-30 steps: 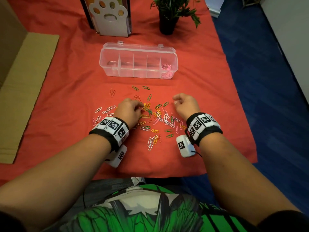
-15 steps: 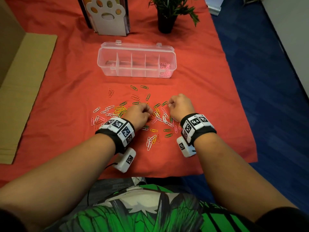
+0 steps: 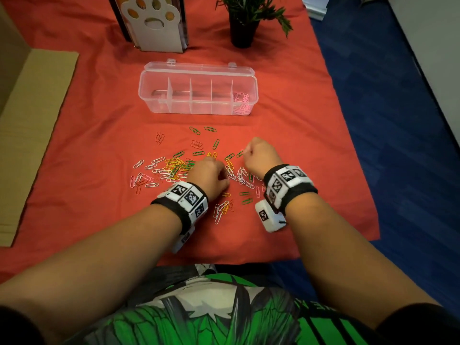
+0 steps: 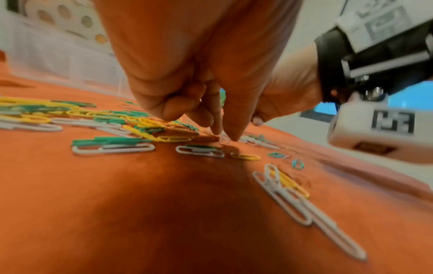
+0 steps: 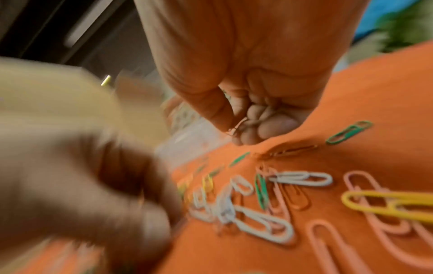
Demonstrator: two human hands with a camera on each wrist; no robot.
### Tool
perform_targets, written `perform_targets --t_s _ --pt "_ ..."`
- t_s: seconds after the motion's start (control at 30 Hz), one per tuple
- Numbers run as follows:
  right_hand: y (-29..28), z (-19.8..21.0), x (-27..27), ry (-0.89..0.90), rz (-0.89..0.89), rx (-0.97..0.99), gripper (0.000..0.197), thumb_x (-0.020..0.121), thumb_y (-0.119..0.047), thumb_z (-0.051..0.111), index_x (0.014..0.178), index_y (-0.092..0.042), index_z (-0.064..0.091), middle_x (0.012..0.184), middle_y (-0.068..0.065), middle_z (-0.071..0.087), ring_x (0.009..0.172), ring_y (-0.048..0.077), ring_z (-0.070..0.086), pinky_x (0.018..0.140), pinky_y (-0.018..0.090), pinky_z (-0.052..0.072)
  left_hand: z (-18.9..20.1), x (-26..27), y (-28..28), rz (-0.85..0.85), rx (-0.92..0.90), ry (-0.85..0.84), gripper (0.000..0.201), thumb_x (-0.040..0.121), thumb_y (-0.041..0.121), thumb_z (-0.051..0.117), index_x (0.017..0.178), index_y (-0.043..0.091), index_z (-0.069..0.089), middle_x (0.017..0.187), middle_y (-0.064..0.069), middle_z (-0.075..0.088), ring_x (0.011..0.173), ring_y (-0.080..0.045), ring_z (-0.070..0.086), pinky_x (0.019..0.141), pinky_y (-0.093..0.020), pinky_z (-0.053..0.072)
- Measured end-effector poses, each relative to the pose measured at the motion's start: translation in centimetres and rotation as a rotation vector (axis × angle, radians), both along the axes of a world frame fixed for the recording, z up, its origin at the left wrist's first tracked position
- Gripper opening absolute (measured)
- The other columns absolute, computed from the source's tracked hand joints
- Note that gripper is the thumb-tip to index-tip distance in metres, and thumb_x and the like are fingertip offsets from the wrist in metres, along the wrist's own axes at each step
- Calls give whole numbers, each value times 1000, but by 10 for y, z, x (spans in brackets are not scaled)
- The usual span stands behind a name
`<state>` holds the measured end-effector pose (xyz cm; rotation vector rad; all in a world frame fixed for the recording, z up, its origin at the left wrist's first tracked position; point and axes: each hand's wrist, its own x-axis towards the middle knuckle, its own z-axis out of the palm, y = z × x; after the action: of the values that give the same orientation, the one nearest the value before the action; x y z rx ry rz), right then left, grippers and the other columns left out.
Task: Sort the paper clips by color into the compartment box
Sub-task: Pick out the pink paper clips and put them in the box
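Observation:
The clear compartment box stands open beyond the pile, with pink clips in its rightmost compartment. Green, yellow, white and pink paper clips lie scattered on the red cloth. My left hand is over the middle of the pile. In the left wrist view its thumb and forefinger meet on a clip on the cloth. Just to its right, my right hand is curled into a fist. The right wrist view shows it holding thin pink clips against the thumb.
A paw-print stand and a potted plant stand behind the box. Cardboard lies along the left. The red cloth's right edge drops off to blue floor.
My left hand has moved right across the pile toward the right hand, uncovering yellow and green clips on the left. The right hand has shifted slightly left, still curled.

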<state>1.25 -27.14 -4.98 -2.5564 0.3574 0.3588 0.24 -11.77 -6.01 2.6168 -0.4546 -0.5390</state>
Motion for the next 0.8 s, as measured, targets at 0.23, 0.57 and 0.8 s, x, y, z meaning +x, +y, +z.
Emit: perform_targets --t_s 0.23,0.57,0.8 --pt "-35 -2 -32 65 -535 875 32 91 8 33 80 -14 54 67 2 47 49 6 49 41 13 41 -4 -1 2 -100 35 -35 16 81 9 50 90 4 62 102 -17 59 98 -34 56 86 -36 45" --pt "-22 -18 -42 7 -137 143 17 85 -5 47 84 -13 62 77 -2 52 76 15 48 69 20 35 12 8 -2 426 -539 528 27 85 -1 41 83 20 56 64 0 47 53 -11 41 43 -14 35" --pt "-21 -18 -36 34 -409 667 39 84 13 34 75 -20 53 68 -3 49 56 7 46 41 13 37 23 9 -10 722 -887 951 25 86 15 38 64 16 49 62 1 41 48 -9 39 47 -19 42"
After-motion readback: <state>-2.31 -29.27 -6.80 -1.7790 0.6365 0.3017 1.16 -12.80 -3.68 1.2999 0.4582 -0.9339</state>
